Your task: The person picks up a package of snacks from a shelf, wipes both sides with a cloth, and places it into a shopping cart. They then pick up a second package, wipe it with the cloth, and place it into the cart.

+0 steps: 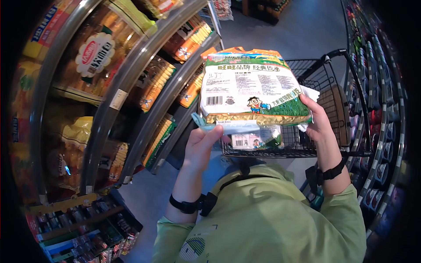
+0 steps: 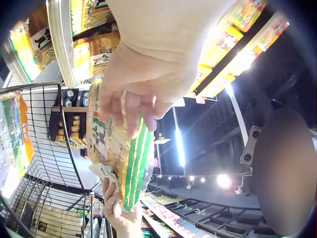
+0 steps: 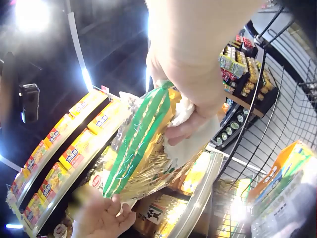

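A large snack bag [image 1: 252, 87] with a white printed back, a barcode and a green strip is held up in front of me over a black wire cart [image 1: 329, 87]. My left hand [image 1: 202, 139] grips its lower left corner, fingers curled round the edge [image 2: 130, 106]. My right hand [image 1: 316, 117] holds the right edge, with a crumpled white paper [image 1: 310, 94] pressed between palm and bag [image 3: 141, 144]. The left hand [image 3: 101, 218] shows low in the right wrist view, and the right hand [image 2: 116, 208] shows low in the left wrist view.
Curved store shelves [image 1: 131, 74] packed with yellow and orange snack bags stand to my left. Another bag [image 1: 256, 141] lies in the cart below the held one. More stocked shelves [image 1: 372, 87] line the right side. Grey aisle floor [image 1: 289, 26] runs ahead.
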Motion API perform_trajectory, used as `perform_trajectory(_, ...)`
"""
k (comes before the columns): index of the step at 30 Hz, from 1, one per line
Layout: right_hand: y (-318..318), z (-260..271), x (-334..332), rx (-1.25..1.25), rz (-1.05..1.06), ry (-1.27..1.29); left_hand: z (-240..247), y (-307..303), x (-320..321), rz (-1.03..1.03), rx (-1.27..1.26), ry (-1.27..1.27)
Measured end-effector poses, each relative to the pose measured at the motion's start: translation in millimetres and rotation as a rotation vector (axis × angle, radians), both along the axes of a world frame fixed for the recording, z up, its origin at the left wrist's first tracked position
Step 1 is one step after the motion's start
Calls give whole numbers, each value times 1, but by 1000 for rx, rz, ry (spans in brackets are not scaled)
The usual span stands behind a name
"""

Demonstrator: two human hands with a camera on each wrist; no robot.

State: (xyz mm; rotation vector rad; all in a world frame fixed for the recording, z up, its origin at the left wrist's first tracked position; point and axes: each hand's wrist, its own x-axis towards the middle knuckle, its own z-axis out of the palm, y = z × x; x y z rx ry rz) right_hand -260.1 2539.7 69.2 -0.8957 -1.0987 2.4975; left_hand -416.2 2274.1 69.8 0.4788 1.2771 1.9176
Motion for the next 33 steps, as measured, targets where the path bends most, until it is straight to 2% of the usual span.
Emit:
perform_trajectory(2, 8, -7, 12, 9, -24, -6, -9, 13, 1, -125, -131, 100)
perform_trajectory(3, 13, -12, 20, 28, -47, -25, -14, 18, 2, -189, -201, 66)
perform_trajectory(8, 41, -40, 57, 82, -131, -163, -60, 33, 3, -299, -394, 70)
perform_trajectory(11, 60, -63, 79, 243, -170, -297, -79, 34, 4, -227, -485, 39)
perform_trajectory(14, 74, -83, 92, 287, -198, -389, -83, 33, 6, -201, -538, -17)
perform_trajectory(19, 101, -122, 109, 276, -136, -444, -108, 23, 9, -174, -577, -49)
perform_trajectory(24, 121, -146, 122, 217, -41, -477, -110, 15, 14, -146, -593, -54)
perform_trajectory(26, 134, -149, 128, 272, -27, -563, -113, 11, 16, -111, -583, -60)
perform_trajectory(28, 139, -142, 126, 450, 55, -818, -113, 9, 16, -100, -587, -49)
perform_trajectory(30, 154, -170, 135, 648, 108, -775, -110, 11, 19, -81, -594, -39)
perform_trajectory(32, 160, -178, 134, 959, 256, -989, -102, 14, 21, -54, -615, -88)
perform_trajectory(33, 159, -181, 130, 1072, 261, -1060, -102, 13, 22, -47, -607, -80)
